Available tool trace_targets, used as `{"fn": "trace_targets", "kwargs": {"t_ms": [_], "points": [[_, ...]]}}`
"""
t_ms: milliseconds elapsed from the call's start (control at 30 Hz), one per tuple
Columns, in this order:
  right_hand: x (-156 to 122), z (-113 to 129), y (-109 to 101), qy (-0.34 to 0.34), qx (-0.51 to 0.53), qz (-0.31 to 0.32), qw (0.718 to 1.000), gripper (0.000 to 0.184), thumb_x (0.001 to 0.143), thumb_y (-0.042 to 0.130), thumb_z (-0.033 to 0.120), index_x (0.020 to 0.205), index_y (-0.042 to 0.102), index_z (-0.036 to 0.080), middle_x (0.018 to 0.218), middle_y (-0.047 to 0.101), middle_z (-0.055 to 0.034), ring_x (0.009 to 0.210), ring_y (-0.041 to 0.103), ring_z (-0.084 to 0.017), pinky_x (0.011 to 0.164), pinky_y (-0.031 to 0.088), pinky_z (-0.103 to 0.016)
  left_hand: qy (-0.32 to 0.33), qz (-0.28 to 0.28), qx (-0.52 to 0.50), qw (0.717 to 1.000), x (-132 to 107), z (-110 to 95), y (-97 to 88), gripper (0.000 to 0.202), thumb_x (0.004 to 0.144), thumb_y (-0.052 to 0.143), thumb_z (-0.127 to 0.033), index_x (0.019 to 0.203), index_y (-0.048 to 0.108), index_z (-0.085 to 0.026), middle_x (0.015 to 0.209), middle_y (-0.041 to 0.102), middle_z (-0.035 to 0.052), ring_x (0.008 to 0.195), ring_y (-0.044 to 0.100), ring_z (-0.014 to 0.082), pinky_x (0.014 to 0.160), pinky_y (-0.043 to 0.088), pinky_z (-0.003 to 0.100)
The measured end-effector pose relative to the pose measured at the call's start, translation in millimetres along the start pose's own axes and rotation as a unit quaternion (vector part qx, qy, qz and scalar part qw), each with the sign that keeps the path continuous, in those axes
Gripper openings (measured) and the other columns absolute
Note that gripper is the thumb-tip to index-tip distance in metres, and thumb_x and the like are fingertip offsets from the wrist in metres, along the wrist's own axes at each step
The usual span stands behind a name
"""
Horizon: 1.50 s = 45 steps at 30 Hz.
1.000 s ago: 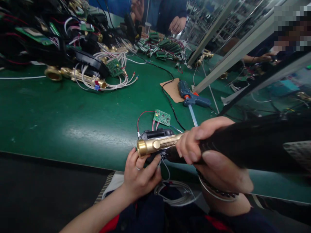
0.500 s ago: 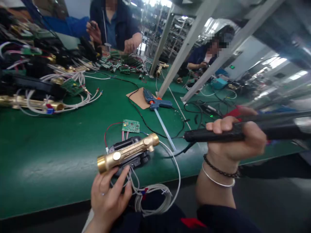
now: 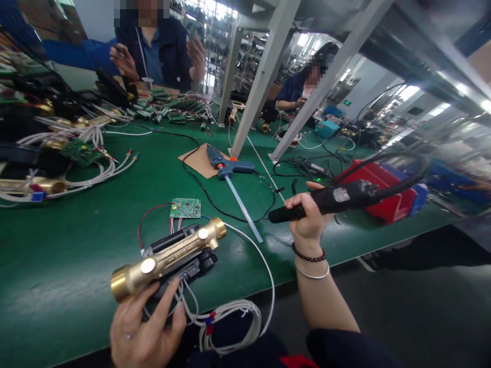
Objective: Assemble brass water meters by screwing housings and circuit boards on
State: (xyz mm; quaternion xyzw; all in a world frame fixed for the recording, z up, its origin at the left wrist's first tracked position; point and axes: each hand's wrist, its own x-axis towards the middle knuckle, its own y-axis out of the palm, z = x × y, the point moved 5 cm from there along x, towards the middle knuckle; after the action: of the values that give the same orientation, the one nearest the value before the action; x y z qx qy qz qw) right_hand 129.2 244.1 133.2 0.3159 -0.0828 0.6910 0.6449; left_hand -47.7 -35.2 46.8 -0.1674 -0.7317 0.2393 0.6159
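My left hand point(image 3: 148, 324) grips the near side of a brass flow meter pipe point(image 3: 172, 257), with fingers under its left end and against a black plastic housing point(image 3: 205, 259). The pipe lies tilted across the housing on the green bench. A small green circuit board point(image 3: 185, 208) rests behind it, joined by red and white wires. A grey cable coil point(image 3: 251, 327) hangs at the front edge. To the right, my right hand point(image 3: 310, 217) is closed around a black electric screwdriver point(image 3: 330, 199), raised above the bench. Its nose points left, apart from the pipe.
A blue glue gun point(image 3: 230, 167) with a long glue stick point(image 3: 243, 209) lies on cardboard point(image 3: 197, 161). Grey posts point(image 3: 264, 76) rise behind. Wired brass assemblies point(image 3: 34, 186) crowd the left; a red bin point(image 3: 383, 191) stands right. Two people work across the bench.
My right hand has brought the screwdriver leftward, and its rear end now angles upward. The view has shifted too. Across the bench, one person's hand has risen with a small board. My left hand keeps its hold.
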Motion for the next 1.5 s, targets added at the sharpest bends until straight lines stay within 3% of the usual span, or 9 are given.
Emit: {"fn": "trace_targets", "kwargs": {"t_ms": [167,267,400,500,733,867,1100,1333,1500], "points": [[-5.0,21.1,1.6,0.004,0.027,0.004,1.000,0.025,0.065,0.060,0.022,0.090,0.056,0.021,0.049,0.053,0.0095,0.041,0.048,-0.010,0.048,0.044,-0.025,-0.030,0.014,0.001,0.999,0.3,-2.1,-3.5,0.055,0.079,0.061,-0.020,0.133,0.048,-0.026,0.097,0.056,0.0133,0.080,0.057,0.0258,0.078,0.042,0.040],[-9.8,45.3,5.9,0.015,0.054,0.021,0.998,0.026,0.065,0.059,0.026,0.090,0.056,0.022,0.048,0.051,0.0091,0.039,0.044,-0.010,0.046,0.043,-0.025,-0.049,-0.015,0.019,0.999,1.6,-5.1,-13.4,0.034,0.077,0.065,-0.017,0.111,0.064,-0.020,0.094,0.058,0.0119,0.079,0.056,0.0239,0.089,0.038,0.044],[-13.8,70.1,15.0,-0.002,0.059,0.039,0.997,0.027,0.065,0.058,0.029,0.091,0.057,0.022,0.048,0.049,0.0091,0.038,0.042,-0.009,0.043,0.041,-0.025,-0.032,-0.002,-0.033,0.999,15.3,-13.2,-18.2,0.015,0.076,0.067,-0.010,0.087,0.067,-0.020,0.084,0.059,0.0056,0.074,0.056,0.0175,0.086,0.041,0.036],[-12.2,66.7,18.9,-0.035,0.038,0.039,0.998,0.024,0.064,0.059,0.024,0.088,0.058,0.022,0.048,0.051,0.0090,0.038,0.044,-0.010,0.044,0.042,-0.025,-0.037,0.011,-0.077,0.996,24.8,-16.1,-16.9,0.011,0.079,0.064,-0.010,0.086,0.067,-0.019,0.081,0.060,0.0042,0.074,0.056,0.0166,0.083,0.042,0.033],[-5.8,11.8,7.6,-0.043,-0.057,0.007,0.997,0.020,0.067,0.063,0.020,0.086,0.057,0.020,0.050,0.054,0.0100,0.042,0.051,-0.011,0.048,0.045,-0.027,-0.037,0.020,-0.098,0.994,23.1,-15.0,-12.5,0.007,0.082,0.061,-0.013,0.083,0.067,-0.017,0.078,0.063,0.0040,0.070,0.058,0.0155,0.078,0.043,0.032],[-8.3,3.7,7.0,-0.031,-0.045,0.012,0.998,0.019,0.069,0.063,0.022,0.086,0.056,0.020,0.052,0.055,0.0094,0.044,0.052,-0.011,0.049,0.046,-0.027,-0.017,0.017,-0.083,0.996,22.8,-14.8,-11.8,0.007,0.082,0.061,-0.013,0.084,0.067,-0.017,0.078,0.063,0.0036,0.069,0.059,0.0151,0.078,0.043,0.032],[-10.5,26.8,11.2,-0.018,0.004,0.016,1.000,0.020,0.068,0.060,0.021,0.088,0.055,0.022,0.051,0.053,0.0097,0.043,0.050,-0.010,0.050,0.045,-0.027,-0.004,0.016,-0.094,0.995,26.4,-16.8,-13.8,0.007,0.081,0.062,-0.008,0.084,0.066,-0.014,0.079,0.061,0.0056,0.071,0.057,0.0164,0.076,0.043,0.033],[-14.2,55.5,5.9,0.000,0.065,0.009,0.998,0.023,0.066,0.059,0.024,0.089,0.057,0.023,0.049,0.051,0.0087,0.040,0.045,-0.010,0.046,0.043,-0.026,0.034,0.031,-0.083,0.996,45.5,-31.5,-21.0,0.009,0.086,0.057,-0.014,0.083,0.065,-0.015,0.077,0.059,0.0050,0.072,0.056,0.0156,0.074,0.043,0.031],[-27.9,85.2,19.1,0.045,0.103,0.039,0.993,0.025,0.066,0.064,0.032,0.089,0.059,0.024,0.048,0.046,0.0084,0.037,0.040,-0.010,0.043,0.040,-0.026,-0.040,0.057,-0.129,0.989,53.6,-37.3,-18.0,0.009,0.085,0.059,-0.014,0.092,0.065,-0.016,0.083,0.062,0.0037,0.075,0.058,0.0142,0.074,0.045,0.029]]}}
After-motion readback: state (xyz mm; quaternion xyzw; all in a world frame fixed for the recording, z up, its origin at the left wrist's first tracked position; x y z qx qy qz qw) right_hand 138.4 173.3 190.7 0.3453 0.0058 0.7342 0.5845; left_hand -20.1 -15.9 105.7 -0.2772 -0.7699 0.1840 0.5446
